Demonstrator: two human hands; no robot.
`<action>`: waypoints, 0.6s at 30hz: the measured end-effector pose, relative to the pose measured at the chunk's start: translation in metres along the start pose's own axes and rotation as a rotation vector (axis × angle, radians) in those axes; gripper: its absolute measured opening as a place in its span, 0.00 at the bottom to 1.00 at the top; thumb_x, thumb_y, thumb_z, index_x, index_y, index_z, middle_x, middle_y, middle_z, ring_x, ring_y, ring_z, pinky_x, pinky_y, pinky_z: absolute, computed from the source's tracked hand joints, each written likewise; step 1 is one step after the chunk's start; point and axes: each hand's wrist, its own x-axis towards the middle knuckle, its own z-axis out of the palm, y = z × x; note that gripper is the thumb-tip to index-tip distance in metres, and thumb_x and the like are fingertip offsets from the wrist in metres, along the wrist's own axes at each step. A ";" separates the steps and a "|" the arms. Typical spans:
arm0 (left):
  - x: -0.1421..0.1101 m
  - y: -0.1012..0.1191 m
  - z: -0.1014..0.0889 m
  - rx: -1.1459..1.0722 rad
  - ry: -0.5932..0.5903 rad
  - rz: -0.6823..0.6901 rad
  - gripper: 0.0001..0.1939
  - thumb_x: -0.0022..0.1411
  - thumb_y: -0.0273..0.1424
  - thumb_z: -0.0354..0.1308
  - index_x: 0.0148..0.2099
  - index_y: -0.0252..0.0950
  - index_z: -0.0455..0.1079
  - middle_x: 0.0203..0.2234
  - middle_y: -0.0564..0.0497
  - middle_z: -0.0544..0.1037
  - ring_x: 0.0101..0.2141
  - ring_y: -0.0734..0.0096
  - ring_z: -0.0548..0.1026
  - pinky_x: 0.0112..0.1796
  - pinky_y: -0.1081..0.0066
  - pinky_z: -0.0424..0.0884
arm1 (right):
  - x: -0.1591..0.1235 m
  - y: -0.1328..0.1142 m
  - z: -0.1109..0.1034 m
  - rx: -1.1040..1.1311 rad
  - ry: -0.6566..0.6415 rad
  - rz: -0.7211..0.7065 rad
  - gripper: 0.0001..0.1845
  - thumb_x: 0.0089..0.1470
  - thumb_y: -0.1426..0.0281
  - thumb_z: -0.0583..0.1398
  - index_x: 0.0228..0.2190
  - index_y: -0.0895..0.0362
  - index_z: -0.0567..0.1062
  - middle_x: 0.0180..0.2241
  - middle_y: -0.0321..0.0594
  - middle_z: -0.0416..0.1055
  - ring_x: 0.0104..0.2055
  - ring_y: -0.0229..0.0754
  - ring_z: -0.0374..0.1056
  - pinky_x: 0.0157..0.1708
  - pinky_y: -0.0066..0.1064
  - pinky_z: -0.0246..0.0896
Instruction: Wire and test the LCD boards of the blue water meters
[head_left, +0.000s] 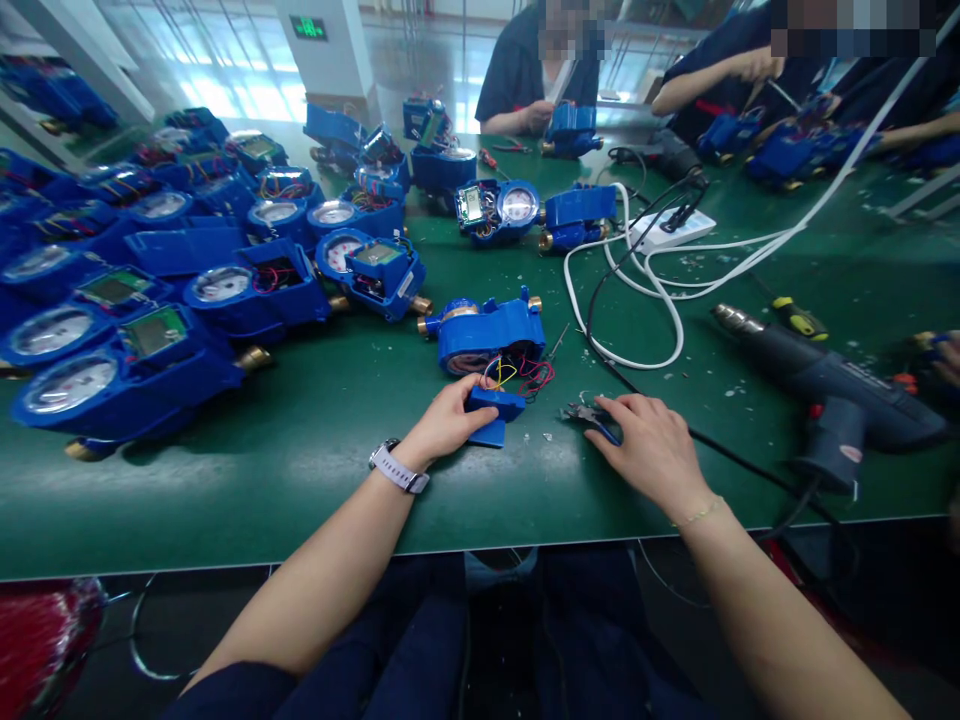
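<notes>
My left hand (pixel 444 422), with a watch on its wrist, grips a small blue plastic part (pixel 499 402) between thumb and fingers. Red and yellow wires (pixel 534 375) run from beside that part to the opened blue water meter (pixel 487 328), which lies on its side just beyond. Another flat blue piece (pixel 489 434) is under the held part. To the right, my right hand (pixel 649 440) closes over a pair of cutting pliers (pixel 583 411) on the table. Its palm hides most of their blue handles.
Several blue water meters (pixel 67 385) crowd the left of the green table (pixel 330 490). On the right are a heat gun or drill-like power tool (pixel 832 370), a yellow-black screwdriver (pixel 799 318), a power strip (pixel 671 230) and white cable loops (pixel 679 330). Co-workers sit opposite.
</notes>
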 end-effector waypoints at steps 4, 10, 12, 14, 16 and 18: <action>0.000 -0.001 0.002 -0.003 0.012 0.032 0.14 0.53 0.31 0.60 0.43 0.34 0.65 0.44 0.45 0.74 0.47 0.61 0.71 0.51 0.63 0.62 | 0.002 0.004 0.008 0.101 0.065 0.052 0.22 0.56 0.58 0.58 0.47 0.58 0.75 0.44 0.53 0.69 0.46 0.58 0.60 0.43 0.49 0.52; 0.000 0.002 0.005 -0.095 -0.009 0.021 0.15 0.53 0.32 0.61 0.42 0.34 0.63 0.45 0.44 0.74 0.48 0.61 0.72 0.52 0.62 0.63 | 0.010 -0.012 0.011 0.560 0.139 0.144 0.22 0.52 0.57 0.61 0.43 0.59 0.77 0.48 0.53 0.68 0.52 0.58 0.59 0.51 0.53 0.51; 0.000 0.003 0.006 -0.121 -0.020 0.009 0.16 0.53 0.32 0.61 0.42 0.35 0.62 0.44 0.45 0.74 0.47 0.61 0.72 0.52 0.62 0.63 | 0.013 -0.027 0.015 0.808 0.073 0.171 0.22 0.51 0.55 0.61 0.42 0.58 0.77 0.43 0.49 0.71 0.43 0.50 0.66 0.43 0.45 0.62; 0.000 0.003 0.007 -0.110 -0.014 -0.002 0.16 0.53 0.34 0.62 0.42 0.35 0.62 0.43 0.45 0.74 0.46 0.61 0.71 0.51 0.62 0.62 | 0.017 -0.043 0.021 1.054 -0.020 0.215 0.24 0.50 0.54 0.61 0.42 0.58 0.77 0.33 0.44 0.73 0.32 0.43 0.68 0.32 0.38 0.65; 0.000 0.003 0.008 -0.062 0.010 -0.002 0.16 0.54 0.36 0.62 0.41 0.35 0.63 0.42 0.46 0.73 0.45 0.61 0.71 0.51 0.62 0.62 | 0.022 -0.058 0.029 1.262 -0.077 0.274 0.25 0.47 0.53 0.63 0.41 0.58 0.76 0.26 0.39 0.71 0.26 0.39 0.66 0.26 0.33 0.64; 0.000 0.002 0.008 -0.012 0.028 0.005 0.16 0.54 0.38 0.62 0.41 0.35 0.64 0.41 0.47 0.73 0.44 0.62 0.70 0.49 0.64 0.62 | 0.027 -0.068 0.035 1.425 -0.091 0.329 0.24 0.44 0.54 0.65 0.38 0.58 0.76 0.23 0.36 0.69 0.23 0.37 0.63 0.24 0.30 0.62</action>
